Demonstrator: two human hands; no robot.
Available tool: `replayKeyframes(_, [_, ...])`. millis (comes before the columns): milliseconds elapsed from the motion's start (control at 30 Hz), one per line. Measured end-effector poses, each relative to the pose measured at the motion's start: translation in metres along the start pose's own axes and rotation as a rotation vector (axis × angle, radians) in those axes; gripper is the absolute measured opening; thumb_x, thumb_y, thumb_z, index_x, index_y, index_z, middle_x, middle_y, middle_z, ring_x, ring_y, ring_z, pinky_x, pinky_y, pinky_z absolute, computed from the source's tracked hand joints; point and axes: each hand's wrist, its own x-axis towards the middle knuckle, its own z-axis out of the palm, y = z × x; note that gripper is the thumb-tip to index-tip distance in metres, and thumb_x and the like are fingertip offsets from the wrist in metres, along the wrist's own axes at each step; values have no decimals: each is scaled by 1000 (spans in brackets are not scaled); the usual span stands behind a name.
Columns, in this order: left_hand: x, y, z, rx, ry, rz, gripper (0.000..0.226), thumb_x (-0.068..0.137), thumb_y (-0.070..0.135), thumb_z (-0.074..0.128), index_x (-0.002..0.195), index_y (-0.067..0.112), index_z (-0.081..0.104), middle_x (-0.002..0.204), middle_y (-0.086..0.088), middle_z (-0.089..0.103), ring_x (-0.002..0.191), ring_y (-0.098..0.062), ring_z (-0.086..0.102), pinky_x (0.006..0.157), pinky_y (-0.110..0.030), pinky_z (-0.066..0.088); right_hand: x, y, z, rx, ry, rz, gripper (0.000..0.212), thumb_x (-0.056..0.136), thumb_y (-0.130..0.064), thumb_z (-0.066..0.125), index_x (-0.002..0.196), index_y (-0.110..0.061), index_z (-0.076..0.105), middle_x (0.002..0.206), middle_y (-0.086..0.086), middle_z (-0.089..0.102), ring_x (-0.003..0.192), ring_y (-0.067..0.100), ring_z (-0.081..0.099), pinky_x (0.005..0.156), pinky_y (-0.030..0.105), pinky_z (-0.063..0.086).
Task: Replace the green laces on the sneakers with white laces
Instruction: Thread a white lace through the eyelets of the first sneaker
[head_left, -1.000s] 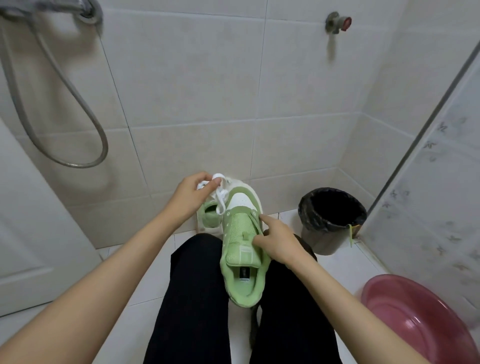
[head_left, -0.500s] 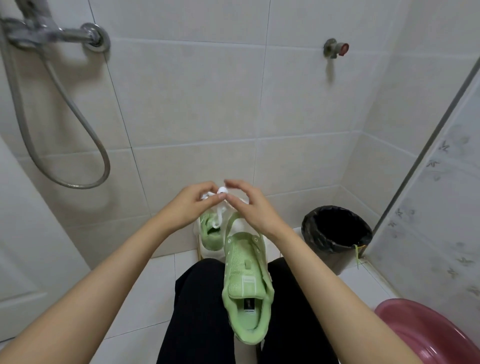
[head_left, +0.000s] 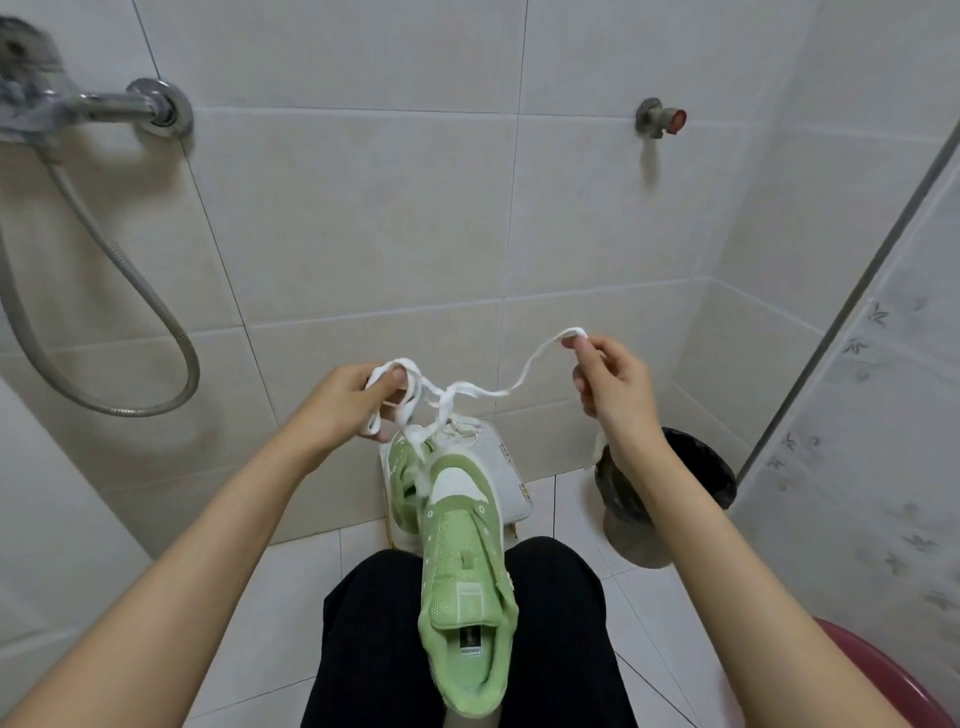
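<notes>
your right hand (head_left: 613, 384), pinching one end of the white lace (head_left: 511, 387), has drawn away from your left hand (head_left: 343, 405) (still gripping the bunch) above the unlaced sneaker (head_left: 467, 571) on your lap; threading looks next.

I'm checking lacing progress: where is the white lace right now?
In the head view, the white lace stretches between the left hand, holding its bunched part, and the right hand, pinching it, just above the green sneaker.
</notes>
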Motion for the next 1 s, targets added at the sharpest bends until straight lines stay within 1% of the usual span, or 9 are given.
replayKeyframes(100, [1,-8,3,96,7,-84,34,98,30,50,99,1,67,94,-10,69,73,-16,68,49,-21,53,-6,11,-11,-32,52,84,21,100,-23,48,87,-17,65,55,-2,39,41,2,31,39,14,26])
replayKeyframes(200, [-2,-16,14,114,-35,-130,30,97,30,52,101,4,66,98,-10,70,77,-19,68,49,-19,50,-20,27,-1,19,-49,254,21,99,-24,49,84,-16,62,53,-3,39,39,4,30,37,15,24])
replayKeyframes(333, [-4,-18,26,35,-109,-125,25,99,30,47,103,13,65,94,-5,71,71,-10,69,53,-18,49,-35,41,26,155,-171,354,16,100,-27,49,101,-13,58,58,-2,54,43,11,42,41,21,35])
replayKeyframes(433, [0,-14,28,-9,-105,-106,25,99,32,47,99,16,66,89,-2,72,71,-10,68,54,-19,50,-38,47,44,101,-231,407,23,93,-28,61,110,-14,55,74,0,65,42,7,43,40,19,34])
replayKeyframes(633, [14,-12,32,-31,-106,-107,27,98,32,50,101,11,67,91,-5,74,75,-14,69,65,-30,52,-52,63,85,95,-357,449,29,79,-9,75,103,-9,58,71,-4,67,48,0,56,46,12,40])
replayKeyframes(733, [24,-18,29,-148,36,-155,22,95,23,57,107,6,63,96,-13,71,73,-14,69,60,-25,55,-46,62,86,157,-281,522,13,84,-9,70,94,-4,65,66,5,68,40,4,49,40,14,36])
replayKeyframes(800, [32,-25,19,-211,151,-229,37,90,18,64,121,-1,55,102,-12,65,82,-18,66,68,-27,54,-33,58,77,288,-268,556,21,93,-16,60,82,-1,71,57,6,61,35,5,37,35,15,29])
replayKeyframes(933, [30,-39,15,402,95,-211,60,84,33,70,135,11,47,134,-8,47,126,-23,45,101,-33,36,-6,46,63,370,-247,508,25,97,-19,53,83,0,63,79,13,73,39,6,39,36,15,31])
replayKeyframes(1000, [21,-35,24,431,73,-45,41,82,38,70,117,19,61,126,-2,55,118,-15,50,97,-30,39,0,44,62,342,-253,501,23,98,-19,53,85,-1,61,77,11,73,41,7,39,40,16,32])
